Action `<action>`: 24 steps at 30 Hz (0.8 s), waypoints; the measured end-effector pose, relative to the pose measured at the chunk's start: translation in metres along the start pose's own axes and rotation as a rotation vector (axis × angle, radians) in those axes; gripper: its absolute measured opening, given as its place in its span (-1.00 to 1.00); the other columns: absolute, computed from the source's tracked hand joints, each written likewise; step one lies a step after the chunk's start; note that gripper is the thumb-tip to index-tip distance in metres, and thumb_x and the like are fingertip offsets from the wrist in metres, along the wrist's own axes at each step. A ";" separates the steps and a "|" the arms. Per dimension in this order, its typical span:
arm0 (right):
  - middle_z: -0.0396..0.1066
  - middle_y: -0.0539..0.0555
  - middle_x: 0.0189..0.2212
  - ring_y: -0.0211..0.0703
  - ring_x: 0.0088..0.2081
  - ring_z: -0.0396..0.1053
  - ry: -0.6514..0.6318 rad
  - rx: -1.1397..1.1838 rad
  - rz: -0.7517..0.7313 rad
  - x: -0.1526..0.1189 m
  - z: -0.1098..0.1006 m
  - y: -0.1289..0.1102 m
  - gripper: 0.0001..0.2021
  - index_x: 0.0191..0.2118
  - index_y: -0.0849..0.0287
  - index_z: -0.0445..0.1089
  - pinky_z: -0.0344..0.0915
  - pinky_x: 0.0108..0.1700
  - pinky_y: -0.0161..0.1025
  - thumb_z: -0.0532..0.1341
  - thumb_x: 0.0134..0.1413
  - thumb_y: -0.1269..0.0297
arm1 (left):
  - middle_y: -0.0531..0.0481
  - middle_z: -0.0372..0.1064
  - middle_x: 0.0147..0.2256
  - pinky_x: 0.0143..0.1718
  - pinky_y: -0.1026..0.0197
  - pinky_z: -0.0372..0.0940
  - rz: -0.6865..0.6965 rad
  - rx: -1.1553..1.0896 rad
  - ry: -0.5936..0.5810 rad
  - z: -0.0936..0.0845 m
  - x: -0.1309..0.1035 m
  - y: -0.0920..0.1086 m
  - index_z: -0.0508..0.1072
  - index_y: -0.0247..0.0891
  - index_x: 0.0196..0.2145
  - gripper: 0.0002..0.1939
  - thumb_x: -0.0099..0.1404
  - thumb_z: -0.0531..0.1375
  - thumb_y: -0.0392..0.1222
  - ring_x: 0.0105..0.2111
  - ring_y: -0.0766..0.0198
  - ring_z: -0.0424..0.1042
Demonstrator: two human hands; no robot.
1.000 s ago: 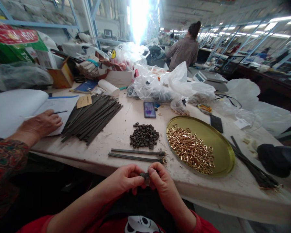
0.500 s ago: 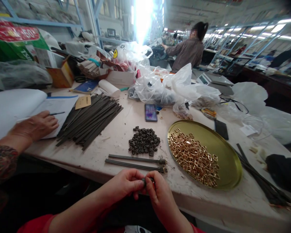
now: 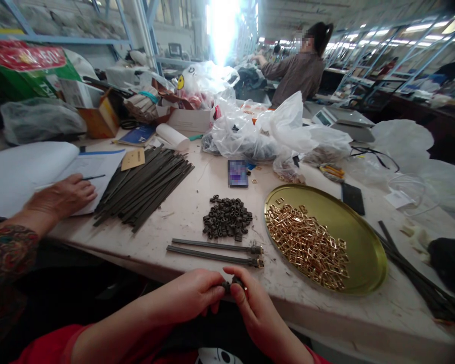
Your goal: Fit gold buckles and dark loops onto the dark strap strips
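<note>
At the table's front edge, my left hand and my right hand meet, both with fingers closed on a small dark strap. A bit of gold metal shows beside my right fingers; the rest of the strap is hidden. Just beyond them, two dark straps lie side by side, each with a dark loop and a gold buckle at its right end. Behind those sits a pile of dark strap loops. To the right, many gold rectangular buckles fill part of a round gold tray.
Another person's hand rests on an open notebook at left, with a pen. Beside it lies a stack of dark straps. Plastic bags and a small screen are farther back. More dark straps lie at right.
My right index finger has lifted and straightened a little, baring more of the dark strap and a gold glint. The view has shifted slightly.
</note>
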State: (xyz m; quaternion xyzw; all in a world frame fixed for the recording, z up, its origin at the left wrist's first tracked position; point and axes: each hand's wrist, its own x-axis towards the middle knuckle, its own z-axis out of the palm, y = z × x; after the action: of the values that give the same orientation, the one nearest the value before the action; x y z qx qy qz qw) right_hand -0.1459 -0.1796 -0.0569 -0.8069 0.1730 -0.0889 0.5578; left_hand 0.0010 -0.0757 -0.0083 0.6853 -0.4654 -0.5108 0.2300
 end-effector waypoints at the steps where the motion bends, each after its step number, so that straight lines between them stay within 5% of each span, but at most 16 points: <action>1: 0.32 0.08 -0.06 -0.15 -0.04 0.27 -0.002 -0.034 -0.006 -0.001 0.000 -0.001 -0.67 0.04 0.06 0.15 0.20 -0.03 -0.19 -0.10 0.23 0.11 | 0.10 0.28 -0.52 -0.54 0.37 0.11 -0.002 -0.011 -0.009 0.000 -0.002 0.002 0.36 -0.28 -0.39 -0.69 0.30 -0.09 -0.08 -0.57 0.40 0.24; 12: 0.30 0.14 -0.02 -0.11 0.00 0.24 -0.035 -0.143 -0.113 -0.016 0.007 -0.007 -0.65 0.05 0.15 0.15 0.17 0.02 -0.13 -0.08 0.22 0.15 | 0.09 0.27 -0.54 -0.53 0.36 0.10 0.032 0.090 0.056 0.017 -0.018 0.011 0.33 -0.28 -0.43 -0.68 0.30 -0.13 -0.11 -0.58 0.38 0.24; 16: 0.33 0.12 -0.10 -0.14 -0.12 0.30 -0.010 0.061 -0.041 -0.018 -0.002 -0.014 -0.61 0.05 0.13 0.16 0.23 -0.09 -0.19 -0.05 0.19 0.06 | 0.07 0.26 -0.53 -0.47 0.33 0.10 0.061 0.175 0.120 0.014 -0.021 0.011 0.33 -0.27 -0.45 -0.69 0.29 -0.11 -0.12 -0.51 0.34 0.24; 20: 0.31 -0.04 -0.50 -0.28 -0.46 0.27 -0.031 0.333 0.052 -0.018 -0.011 -0.016 -0.67 -0.16 0.17 0.30 0.21 -0.36 -0.31 0.03 0.15 0.02 | 0.06 0.27 -0.51 -0.45 0.31 0.07 0.046 0.250 0.179 0.007 -0.029 0.010 0.32 -0.27 -0.49 -0.69 0.27 -0.07 -0.07 -0.48 0.30 0.23; 24: 0.26 -0.07 -0.52 -0.33 -0.50 0.22 -0.050 0.515 0.109 -0.016 -0.008 -0.014 -0.70 -0.28 0.19 0.30 0.15 -0.39 -0.34 0.13 0.07 0.02 | 0.05 0.29 -0.50 -0.46 0.31 0.08 0.032 0.200 0.132 0.008 -0.031 0.012 0.38 -0.27 -0.42 -0.69 0.27 -0.08 -0.10 -0.48 0.30 0.23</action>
State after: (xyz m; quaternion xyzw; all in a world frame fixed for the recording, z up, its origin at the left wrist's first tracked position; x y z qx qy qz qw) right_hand -0.1605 -0.1763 -0.0398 -0.6296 0.1742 -0.0799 0.7529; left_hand -0.0124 -0.0531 0.0134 0.7293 -0.5086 -0.4122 0.1987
